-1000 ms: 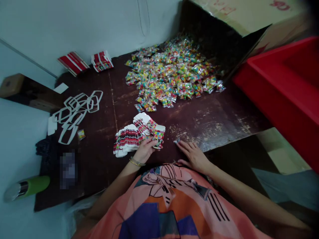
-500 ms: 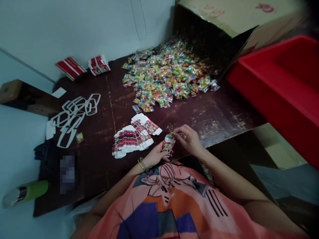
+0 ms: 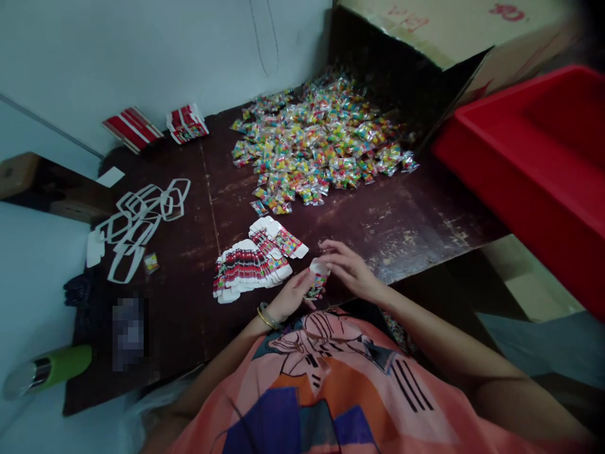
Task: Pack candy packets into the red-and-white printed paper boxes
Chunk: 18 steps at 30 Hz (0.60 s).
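Note:
My left hand (image 3: 287,297) is closed around a small printed candy box (image 3: 316,287), held upright near the table's front edge. The box's white top flap (image 3: 319,266) sticks up. My right hand (image 3: 352,271) reaches over from the right, its fingers stretched and apart, with fingertips at the flap. No candy bag shows in either hand; the inside of the box is hidden. Just left of my hands lies a fanned stack of flat, red and white candy boxes (image 3: 253,268). Beyond them spreads a large heap of small clear bags of colourful candy (image 3: 312,145).
A red plastic bin (image 3: 510,164) and a large cardboard box (image 3: 454,38) stand on the right. On the left are white bands (image 3: 130,239), a single candy bag (image 3: 151,262), a green bottle (image 3: 66,366) and a brown box (image 3: 47,186). Red cartons (image 3: 186,123) sit at the back.
The colourful candy bag at the box's opening is no longer visible. My right fingers have gone from a pinch to stretched out at the flap, moving slightly left.

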Each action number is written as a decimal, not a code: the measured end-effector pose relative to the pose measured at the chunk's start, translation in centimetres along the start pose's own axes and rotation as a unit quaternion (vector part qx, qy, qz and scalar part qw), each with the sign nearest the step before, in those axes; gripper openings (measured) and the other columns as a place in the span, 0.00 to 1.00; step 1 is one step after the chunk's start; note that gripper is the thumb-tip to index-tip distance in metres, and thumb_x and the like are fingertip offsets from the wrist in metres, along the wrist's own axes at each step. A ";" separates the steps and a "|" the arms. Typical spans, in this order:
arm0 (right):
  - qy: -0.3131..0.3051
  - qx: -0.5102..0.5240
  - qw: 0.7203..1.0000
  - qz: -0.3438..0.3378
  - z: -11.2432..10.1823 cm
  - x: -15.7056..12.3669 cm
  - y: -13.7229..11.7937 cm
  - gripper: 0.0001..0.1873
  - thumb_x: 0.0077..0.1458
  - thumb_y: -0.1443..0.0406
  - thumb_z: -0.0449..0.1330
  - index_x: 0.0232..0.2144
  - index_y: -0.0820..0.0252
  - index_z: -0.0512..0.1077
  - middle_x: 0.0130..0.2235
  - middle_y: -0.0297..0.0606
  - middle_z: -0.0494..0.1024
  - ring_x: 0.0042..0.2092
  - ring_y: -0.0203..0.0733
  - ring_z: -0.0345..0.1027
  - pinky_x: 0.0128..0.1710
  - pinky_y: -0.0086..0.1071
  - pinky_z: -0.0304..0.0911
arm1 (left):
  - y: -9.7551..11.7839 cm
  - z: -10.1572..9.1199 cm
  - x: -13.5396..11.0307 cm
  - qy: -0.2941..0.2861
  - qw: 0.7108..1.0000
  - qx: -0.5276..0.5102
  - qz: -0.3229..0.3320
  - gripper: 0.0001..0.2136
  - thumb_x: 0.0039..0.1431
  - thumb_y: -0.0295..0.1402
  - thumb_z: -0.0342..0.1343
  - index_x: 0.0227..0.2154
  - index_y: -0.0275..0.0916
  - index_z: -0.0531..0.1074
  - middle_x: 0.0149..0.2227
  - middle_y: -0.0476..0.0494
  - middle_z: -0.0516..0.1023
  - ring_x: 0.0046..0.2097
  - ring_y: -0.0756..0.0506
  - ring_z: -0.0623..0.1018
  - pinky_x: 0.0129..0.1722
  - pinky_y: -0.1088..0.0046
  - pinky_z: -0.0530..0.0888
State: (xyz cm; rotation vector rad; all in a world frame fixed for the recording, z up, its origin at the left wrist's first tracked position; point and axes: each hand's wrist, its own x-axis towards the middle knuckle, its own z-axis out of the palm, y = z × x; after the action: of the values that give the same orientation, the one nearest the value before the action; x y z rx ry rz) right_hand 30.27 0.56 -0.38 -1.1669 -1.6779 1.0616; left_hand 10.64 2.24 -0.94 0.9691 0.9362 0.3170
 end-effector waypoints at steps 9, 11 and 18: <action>-0.035 0.247 0.950 0.185 1.8 -0.4 0.7 0.14 0.51 0.60 0.64 0.41 0.56 0.74 0.38 0.36 0.72 0.35 0.36 0.69 0.30 0.29 0.69 | 0.4 0.1 0.7 0.024 0.995 0.093 0.037 0.17 0.55 0.40 0.53 0.42 0.35 0.74 0.35 0.44 0.75 0.32 0.49 0.71 0.24 0.78 0.69; -0.023 0.150 0.982 0.115 1.5 -0.2 0.2 0.10 0.55 0.61 0.61 0.39 0.56 0.77 0.41 0.39 0.74 0.40 0.39 0.70 0.39 0.33 0.69 | 0.6 0.0 1.1 0.039 0.996 0.072 0.035 0.16 0.55 0.39 0.51 0.42 0.35 0.74 0.35 0.44 0.75 0.32 0.48 0.72 0.25 0.77 0.70; 0.026 0.118 0.986 0.119 0.8 0.8 0.2 0.12 0.53 0.59 0.63 0.39 0.55 0.79 0.42 0.39 0.79 0.43 0.43 0.73 0.45 0.37 0.67 | 0.5 -0.6 1.7 -0.018 0.998 -0.049 0.046 0.20 0.57 0.40 0.49 0.49 0.36 0.70 0.40 0.41 0.75 0.39 0.44 0.73 0.31 0.71 0.73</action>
State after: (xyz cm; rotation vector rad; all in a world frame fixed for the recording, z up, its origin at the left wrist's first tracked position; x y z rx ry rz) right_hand 29.43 1.18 -0.67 -1.2474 -1.3536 1.3270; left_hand 11.27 3.89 -1.64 0.9261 0.8374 0.4187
